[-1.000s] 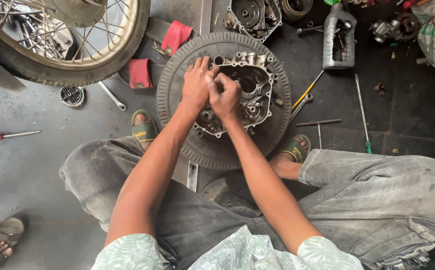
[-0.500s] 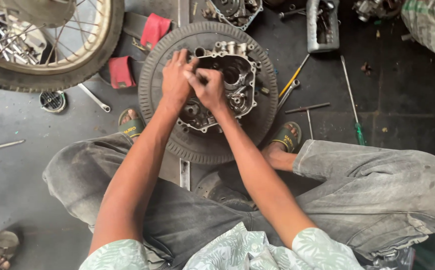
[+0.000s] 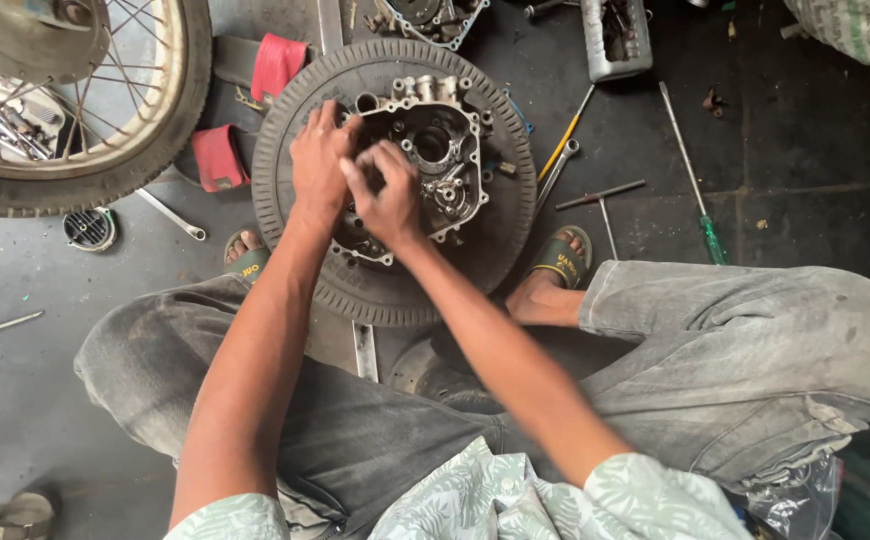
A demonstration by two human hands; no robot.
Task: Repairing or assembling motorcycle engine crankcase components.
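As engine case (image 3: 425,165) sits on tyre (image 3: 300,150), both hands atop: left hand (image 3: 317,165), right hand (image 3: 383,195).

Even soft daylight, faint shadows, sharp focus, slight wide-angle edge distortion

Silver-grey cast metal engine case (image 3: 425,165) on a black ribbed rubber tyre (image 3: 500,235) — grey concrete floor (image 3: 15,400). Red folded cloth pads (image 3: 220,157), green-handled screwdriver (image 3: 713,238), yellow-shafted tool (image 3: 565,140). Grey stained trousers (image 3: 755,350) — white-green leaf-print shirt (image 3: 495,500).

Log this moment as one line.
left hand: on engine crankcase half | right hand: fingers bent on it | crankcase: lies on tyre | nearby: T-handle wrench, green-handled screwdriver
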